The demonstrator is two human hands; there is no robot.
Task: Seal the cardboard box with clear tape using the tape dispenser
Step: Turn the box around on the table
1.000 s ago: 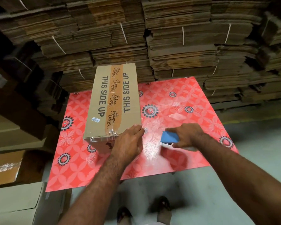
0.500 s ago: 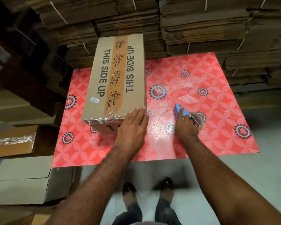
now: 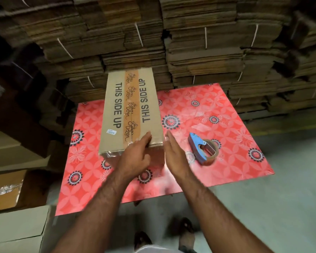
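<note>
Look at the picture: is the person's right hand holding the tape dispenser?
No. The tape dispenser lies on the red table, apart from the open right hand.

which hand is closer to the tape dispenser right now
Right. The right hand is open just left of the tape dispenser, not touching it. The left hand is farther left, resting on the cardboard box at its near corner.

Bundled stacks of flattened cardboard (image 3: 199, 42) tower behind a red floral-patterned table (image 3: 235, 161), with open cartons (image 3: 5, 190) at left on a grey concrete floor (image 3: 272, 207).
</note>
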